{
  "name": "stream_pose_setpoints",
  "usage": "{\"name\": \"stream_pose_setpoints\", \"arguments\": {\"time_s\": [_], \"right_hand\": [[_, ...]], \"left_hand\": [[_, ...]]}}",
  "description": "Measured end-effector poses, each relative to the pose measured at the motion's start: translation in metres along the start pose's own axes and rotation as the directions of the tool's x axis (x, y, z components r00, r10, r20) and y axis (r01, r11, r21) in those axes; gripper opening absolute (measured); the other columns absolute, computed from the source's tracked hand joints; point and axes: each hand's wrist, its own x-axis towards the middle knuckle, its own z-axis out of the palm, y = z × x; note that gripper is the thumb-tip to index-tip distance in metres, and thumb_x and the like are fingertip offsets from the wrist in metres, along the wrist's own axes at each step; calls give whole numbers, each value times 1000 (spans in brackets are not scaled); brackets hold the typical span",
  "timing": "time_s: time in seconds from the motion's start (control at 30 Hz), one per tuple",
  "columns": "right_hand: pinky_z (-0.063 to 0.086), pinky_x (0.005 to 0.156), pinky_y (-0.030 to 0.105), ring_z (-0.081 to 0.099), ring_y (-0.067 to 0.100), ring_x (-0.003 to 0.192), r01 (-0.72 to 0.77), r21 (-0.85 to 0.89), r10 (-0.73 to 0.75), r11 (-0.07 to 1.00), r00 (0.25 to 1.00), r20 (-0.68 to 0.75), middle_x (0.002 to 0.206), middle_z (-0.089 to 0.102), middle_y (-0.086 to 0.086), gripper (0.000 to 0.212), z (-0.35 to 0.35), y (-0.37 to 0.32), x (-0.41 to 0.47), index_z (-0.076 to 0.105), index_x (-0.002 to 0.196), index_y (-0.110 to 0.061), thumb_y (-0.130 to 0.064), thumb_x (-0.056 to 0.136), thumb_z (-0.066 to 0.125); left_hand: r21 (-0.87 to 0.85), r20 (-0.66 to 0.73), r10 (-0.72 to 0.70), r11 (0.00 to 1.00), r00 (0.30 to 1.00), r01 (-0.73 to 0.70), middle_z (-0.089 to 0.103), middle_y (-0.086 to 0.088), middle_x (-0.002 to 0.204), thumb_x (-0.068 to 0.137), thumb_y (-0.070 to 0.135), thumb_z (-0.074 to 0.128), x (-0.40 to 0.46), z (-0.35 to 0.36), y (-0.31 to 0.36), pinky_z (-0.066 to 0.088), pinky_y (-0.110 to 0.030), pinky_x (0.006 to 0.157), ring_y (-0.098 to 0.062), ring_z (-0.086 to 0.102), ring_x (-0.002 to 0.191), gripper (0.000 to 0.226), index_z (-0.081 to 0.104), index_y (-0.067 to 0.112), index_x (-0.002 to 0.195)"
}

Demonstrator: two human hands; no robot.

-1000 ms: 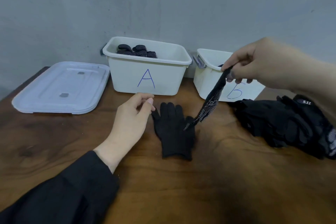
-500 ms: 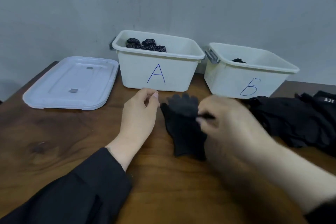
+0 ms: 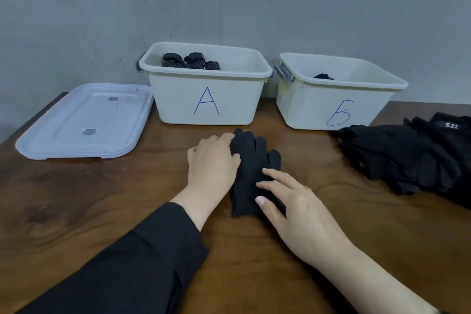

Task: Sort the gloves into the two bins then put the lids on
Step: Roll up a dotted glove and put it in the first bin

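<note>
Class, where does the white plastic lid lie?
The white plastic lid lies flat on the wooden table, far left, beside the white bin marked A.

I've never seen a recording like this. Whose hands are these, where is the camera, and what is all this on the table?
There is no machine here: a person is sorting gloves, and the one camera sits on their head, looking forward and down, so you see their own arms. The left hand, in a black sleeve, and the right hand both rest with relaxed fingers on a black glove lying flat on the wooden table; neither grips it. Against the wall stand two white bins. Bin A holds dotted black gloves; bin B shows a bit of a dark glove inside. A pile of black gloves waits at the right. A white lid lies at the left; I can see only that one.
</note>
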Motion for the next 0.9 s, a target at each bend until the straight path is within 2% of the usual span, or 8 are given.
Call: {"name": "stream_pose_setpoints", "arguments": {"time_s": [0.2, 0.4, 0.47, 0.57, 0.63, 0.73, 0.8, 0.9], "right_hand": [[34, 111, 21, 39, 3, 139, -45, 92, 46, 995, 999, -13, 154, 30, -32, 45, -4, 1, -1, 54, 140, -38, -53, 99, 43], [8, 126, 29, 18, -9, 146, 44, -61, -37, 997, 994, 104, 156, 35, -24, 47, -5, -1, 0, 48, 146, -37, -53, 103, 35], [8, 126, 28, 20, -8, 147, 47, -45, -42, 998, 994, 96, 156, 37, -22, 47, -4, 0, 0, 49, 146, -36, -52, 104, 36], [15, 125, 29, 30, -5, 143, 35, 18, -36, 999, 998, 48, 153, 43, -19, 43, -6, 2, 1, 53, 143, -33, -47, 106, 37], [26, 121, 28, 39, -2, 137, -3, 98, 5, 995, 1000, -15, 149, 48, -18, 40, -8, 6, 1, 57, 139, -31, -43, 107, 39], [37, 110, 20, 48, -1, 128, -53, 161, 73, 986, 989, -126, 139, 54, -18, 34, -12, 22, 3, 62, 134, -27, -37, 107, 43], [41, 104, 17, 52, 0, 121, -65, 150, 98, 987, 969, -225, 132, 58, -16, 30, -20, 39, 7, 65, 130, -23, -31, 105, 50], [43, 101, 25, 55, 10, 119, -109, 17, 108, 994, 924, -368, 131, 61, -6, 27, -45, 80, 10, 67, 125, -18, -23, 100, 60]], "left_hand": [[-214, -77, -38, 977, 996, 21, 60, -5, 132, 96, 17, 53, 3, -13, -16, 44, -44, 101, -28, 55, 122, 47, 49, 25, 142], [-129, -124, -127, 985, 984, 111, 62, -9, 133, 93, 17, 55, 8, -34, -65, 47, -50, 100, -34, 57, 121, 52, 47, 25, 144], [-18, -127, -131, 991, 983, 130, 62, -11, 130, 93, 20, 58, 10, -36, -73, 45, -52, 97, -37, 55, 120, 53, 46, 26, 144], [132, -253, -113, 980, 961, 150, 54, -15, 125, 93, 29, 64, 8, -40, -57, 37, -56, 94, -41, 46, 117, 51, 50, 22, 142], [110, -298, 33, 994, 954, 0, 56, -14, 121, 95, 29, 61, -2, -41, -27, 38, -54, 92, -38, 49, 114, 42, 57, 19, 135], [60, -178, 288, 958, 941, -282, 63, -5, 119, 98, 28, 55, -28, -26, 26, 46, -48, 91, -29, 58, 108, 34, 62, 19, 131], [3, -97, 394, 919, 914, -395, 63, 3, 123, 101, 29, 51, -45, -12, 52, 49, -41, 94, -19, 59, 110, 36, 58, 23, 135], [-8, 66, 482, 876, 874, -482, 54, 14, 135, 105, 36, 39, -58, 10, 71, 41, -32, 100, -10, 51, 120, 41, 46, 31, 145]]}}
